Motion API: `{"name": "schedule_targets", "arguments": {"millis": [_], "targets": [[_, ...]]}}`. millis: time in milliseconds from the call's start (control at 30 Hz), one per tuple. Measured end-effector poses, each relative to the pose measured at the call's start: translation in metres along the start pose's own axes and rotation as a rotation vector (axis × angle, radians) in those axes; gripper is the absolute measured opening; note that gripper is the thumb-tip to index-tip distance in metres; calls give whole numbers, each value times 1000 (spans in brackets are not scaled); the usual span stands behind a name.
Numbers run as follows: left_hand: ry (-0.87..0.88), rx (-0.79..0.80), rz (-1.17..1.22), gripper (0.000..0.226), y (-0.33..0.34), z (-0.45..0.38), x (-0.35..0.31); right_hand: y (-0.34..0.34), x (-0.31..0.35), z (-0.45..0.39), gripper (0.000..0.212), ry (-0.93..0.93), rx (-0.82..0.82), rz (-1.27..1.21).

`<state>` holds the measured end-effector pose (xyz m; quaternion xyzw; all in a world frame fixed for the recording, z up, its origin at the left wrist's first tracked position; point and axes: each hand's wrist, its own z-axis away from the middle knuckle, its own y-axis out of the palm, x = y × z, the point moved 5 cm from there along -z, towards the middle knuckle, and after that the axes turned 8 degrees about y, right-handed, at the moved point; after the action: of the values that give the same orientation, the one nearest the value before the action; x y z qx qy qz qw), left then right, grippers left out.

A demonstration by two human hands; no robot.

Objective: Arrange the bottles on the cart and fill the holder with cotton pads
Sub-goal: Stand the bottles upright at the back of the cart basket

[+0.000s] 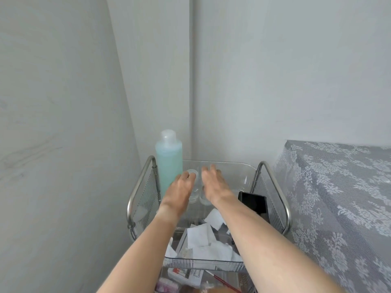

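Shiny metal cart (135, 191), clear plastic tray (232, 164), lace cloth (338, 187).

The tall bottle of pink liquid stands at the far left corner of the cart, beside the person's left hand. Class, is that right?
Not quite: the head view shows the tall bottle holds blue-green liquid, not pink. It does stand at the cart's far left corner, beside the left hand.
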<state>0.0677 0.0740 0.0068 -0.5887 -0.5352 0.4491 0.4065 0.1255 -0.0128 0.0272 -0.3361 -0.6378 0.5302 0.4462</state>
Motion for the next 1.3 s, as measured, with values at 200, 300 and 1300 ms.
{"name": "schedule_targets", "arguments": {"millis": [200, 300, 1300], "targets": [[-4, 25, 35, 63, 1, -3, 6, 3, -3, -6, 48, -31, -29, -4], [-12, 34, 86, 66, 0, -1, 11, 2, -3, -6, 46, -37, -22, 18], [-125, 364, 130, 42, 52, 41, -59, -18, -73, 61, 41, 244, 309, 242]]}}
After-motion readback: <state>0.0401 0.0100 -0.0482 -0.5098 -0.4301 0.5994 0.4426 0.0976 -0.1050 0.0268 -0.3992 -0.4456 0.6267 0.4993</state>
